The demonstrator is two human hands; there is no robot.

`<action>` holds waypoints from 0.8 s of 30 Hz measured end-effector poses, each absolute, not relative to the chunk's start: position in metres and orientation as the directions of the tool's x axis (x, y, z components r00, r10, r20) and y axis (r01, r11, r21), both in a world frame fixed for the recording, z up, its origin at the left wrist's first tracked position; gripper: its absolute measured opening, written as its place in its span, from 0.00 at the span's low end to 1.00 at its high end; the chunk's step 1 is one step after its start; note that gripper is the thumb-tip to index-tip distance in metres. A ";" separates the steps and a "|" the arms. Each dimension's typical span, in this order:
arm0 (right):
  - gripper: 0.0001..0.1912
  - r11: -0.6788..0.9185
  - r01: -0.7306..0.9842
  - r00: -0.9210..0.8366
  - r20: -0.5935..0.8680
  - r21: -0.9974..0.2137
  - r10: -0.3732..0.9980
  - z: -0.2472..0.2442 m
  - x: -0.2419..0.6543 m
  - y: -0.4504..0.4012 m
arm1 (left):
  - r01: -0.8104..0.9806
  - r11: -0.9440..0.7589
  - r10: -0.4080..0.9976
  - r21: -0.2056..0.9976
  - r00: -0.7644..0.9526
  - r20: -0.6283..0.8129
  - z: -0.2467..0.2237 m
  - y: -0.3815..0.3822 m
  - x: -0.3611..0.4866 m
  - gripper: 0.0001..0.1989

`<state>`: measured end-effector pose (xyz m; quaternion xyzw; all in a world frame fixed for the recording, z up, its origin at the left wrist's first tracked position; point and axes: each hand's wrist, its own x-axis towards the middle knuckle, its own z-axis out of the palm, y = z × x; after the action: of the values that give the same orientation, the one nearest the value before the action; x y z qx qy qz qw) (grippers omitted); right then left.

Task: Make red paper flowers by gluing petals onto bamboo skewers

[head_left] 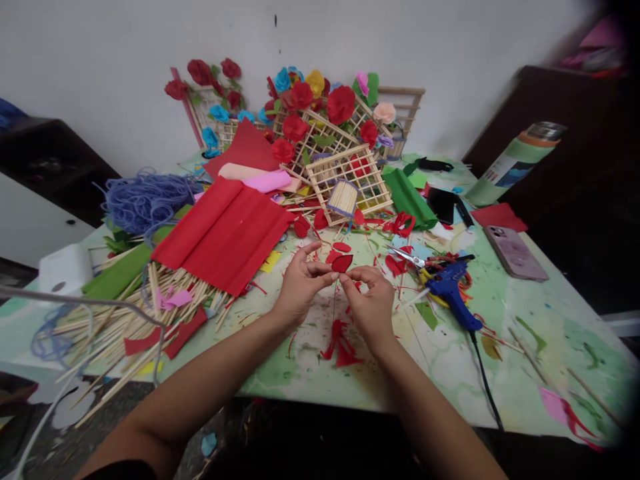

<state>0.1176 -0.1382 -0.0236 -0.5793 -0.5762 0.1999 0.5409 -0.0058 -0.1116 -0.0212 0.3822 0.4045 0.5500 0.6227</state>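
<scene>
Between the fingertips of both hands is a small dark red paper petal point(343, 263), raised above the middle of the table. My left hand point(303, 283) pinches it from the left with thumb and forefinger. From the right, my right hand point(369, 300) closes thumb and finger at its lower edge. A thin stem or wire seems to hang below the pinch. Loose red petals point(342, 247) lie just beyond the fingers. Red paper scraps point(341, 343) lie on the table between my forearms.
A blue glue gun point(453, 293) and scissors point(407, 256) lie at right, near a phone point(515, 252) and a bottle point(515, 163). Red crepe paper point(225, 230), thin sticks point(120, 333) and blue-violet string point(150, 200) cover the left. Stick lattices point(350, 180) with paper flowers point(341, 105) stand behind.
</scene>
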 end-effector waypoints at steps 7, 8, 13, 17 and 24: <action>0.05 0.263 0.486 0.279 0.433 -0.834 0.857 -0.025 0.116 -0.136 | -0.377 0.122 0.990 0.918 0.112 -0.085 -0.018 -0.113 -0.007 0.41; 0.05 0.279 0.508 0.269 0.458 -0.815 0.847 -0.025 0.116 -0.136 | -0.379 0.128 0.989 0.917 0.118 -0.090 -0.018 -0.113 -0.007 0.41; 0.05 0.334 0.632 0.197 0.562 -0.700 0.803 -0.026 0.116 -0.140 | -0.325 0.102 0.992 0.940 0.098 -0.074 -0.017 -0.113 -0.007 0.38; 0.07 0.374 0.772 0.067 0.651 -0.514 0.756 -0.023 0.117 -0.146 | -0.238 0.014 0.998 0.971 0.066 0.002 -0.020 -0.113 -0.007 0.36; 0.09 0.406 0.845 -0.074 0.675 -0.348 0.734 -0.020 0.117 -0.150 | -0.107 -0.083 0.994 0.991 0.056 0.089 -0.021 -0.117 -0.007 0.35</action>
<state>0.1172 -0.1504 -0.0203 -0.5410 -0.7295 -0.0674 0.4130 -0.0066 -0.1173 -0.0211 0.5091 0.4357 0.5313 0.5184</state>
